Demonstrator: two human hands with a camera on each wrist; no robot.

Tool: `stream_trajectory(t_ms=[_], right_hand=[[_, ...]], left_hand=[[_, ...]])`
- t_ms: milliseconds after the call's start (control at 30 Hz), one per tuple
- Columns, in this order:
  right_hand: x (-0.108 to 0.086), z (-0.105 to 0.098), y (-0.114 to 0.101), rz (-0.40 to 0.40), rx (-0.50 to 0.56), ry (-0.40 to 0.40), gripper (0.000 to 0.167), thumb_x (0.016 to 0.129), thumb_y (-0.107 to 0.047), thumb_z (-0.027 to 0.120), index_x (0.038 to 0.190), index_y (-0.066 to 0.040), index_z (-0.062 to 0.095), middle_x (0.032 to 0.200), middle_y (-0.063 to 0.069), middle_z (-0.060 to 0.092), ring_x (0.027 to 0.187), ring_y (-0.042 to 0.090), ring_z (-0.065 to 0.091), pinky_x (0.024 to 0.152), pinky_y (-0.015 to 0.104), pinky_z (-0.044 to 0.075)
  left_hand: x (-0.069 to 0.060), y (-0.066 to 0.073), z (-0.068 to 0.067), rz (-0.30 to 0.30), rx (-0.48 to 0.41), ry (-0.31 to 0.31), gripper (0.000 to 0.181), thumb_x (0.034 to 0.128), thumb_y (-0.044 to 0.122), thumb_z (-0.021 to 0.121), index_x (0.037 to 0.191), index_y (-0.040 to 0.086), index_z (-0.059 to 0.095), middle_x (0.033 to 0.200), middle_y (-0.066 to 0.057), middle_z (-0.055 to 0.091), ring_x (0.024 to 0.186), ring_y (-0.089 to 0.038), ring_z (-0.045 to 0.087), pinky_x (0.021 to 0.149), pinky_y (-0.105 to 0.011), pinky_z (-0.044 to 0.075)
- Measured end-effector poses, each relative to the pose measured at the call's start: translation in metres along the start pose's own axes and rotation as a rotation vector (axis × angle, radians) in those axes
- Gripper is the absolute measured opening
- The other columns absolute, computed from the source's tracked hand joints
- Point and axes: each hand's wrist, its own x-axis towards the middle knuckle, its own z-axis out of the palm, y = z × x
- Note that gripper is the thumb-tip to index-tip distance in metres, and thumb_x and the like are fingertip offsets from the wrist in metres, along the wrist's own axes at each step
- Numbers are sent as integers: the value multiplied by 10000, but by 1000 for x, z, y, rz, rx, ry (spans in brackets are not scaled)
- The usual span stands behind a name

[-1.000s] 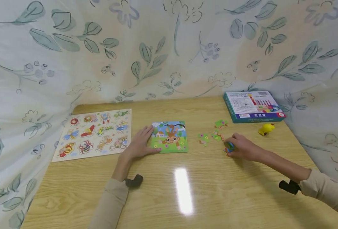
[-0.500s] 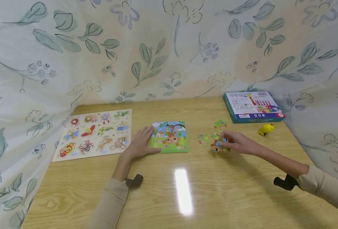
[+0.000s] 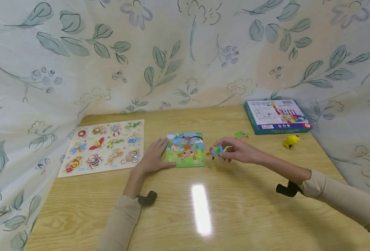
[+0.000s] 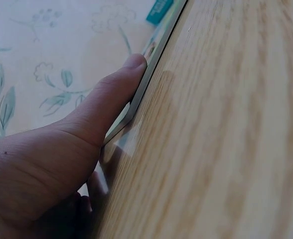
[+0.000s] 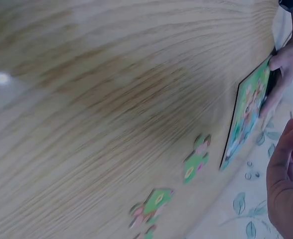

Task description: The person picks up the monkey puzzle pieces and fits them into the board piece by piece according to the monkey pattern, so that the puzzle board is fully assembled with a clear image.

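From where I stand, the thumb and fingers of the right hand pinch a jigsaw piece with a monkey's eye on blue and green, held just off the right side of a square monkey puzzle; whether the piece touches the table I can't tell. The left hand lies spread against that puzzle, thumb straight along its near edge by the left corner, the other fingers extended up its left side. The puzzle itself sits flat around the middle of the table. Near the right hand, one loose green piece lies toward the far edge, and the right wrist view shows more loose pieces on the wood. Left of the left hand, an insect puzzle board fills the far left corner. A teal-sided box lies at the far right corner, with a small yellow toy just in front of it. Both arms wear beige sleeves, and leaf-printed cloth hangs behind the far edge.
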Motion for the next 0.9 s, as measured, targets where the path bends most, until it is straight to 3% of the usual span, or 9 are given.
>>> stream_trajectory(t_ms=[133,267,500,633,733,900], right_hand=[[15,9,0,0,-57,35,450,958,-84,583,1390,-29,470,1218,225,527,894,368,688,708,475,578],[35,16,2,0,-114,58,510,942,-90,608,1416,13,448,1262,235,542,897,307,709,671,358,570],[63,21,1,47,-147,32,556,936,-135,622,1445,-18,433,1299,213,554,730,316,660,438,229,403],[70,23,3,25,-174,29,572,923,-134,632,1439,8,431,1407,262,484,736,273,666,498,215,424],[77,25,1,13,-181,41,563,917,-120,642,1423,25,446,1436,277,449,885,248,701,625,226,494],[86,29,-3,14,-169,28,531,911,-131,655,1386,41,491,1424,285,446,1010,303,691,716,240,555]], left_hand=[[-1,3,0,-20,-10,-5,1069,795,635,665,1557,75,165,1647,-85,121,1519,-351,89,1242,-530,99],[-2,4,-2,-27,-10,-2,1067,795,620,677,1556,71,169,1646,-85,127,1520,-344,89,1244,-521,99],[-1,4,-1,-28,-17,-8,1071,796,633,670,1558,80,159,1649,-74,118,1522,-338,82,1244,-528,91],[-1,4,0,-28,-15,-11,1077,793,638,670,1559,82,157,1650,-72,113,1522,-341,81,1245,-526,82],[-1,5,-1,-24,-14,-12,1081,792,637,672,1559,80,153,1650,-78,109,1521,-346,79,1244,-525,81],[-1,5,-3,-31,-20,-14,1073,798,621,677,1558,71,154,1648,-86,113,1521,-346,77,1247,-520,82]])
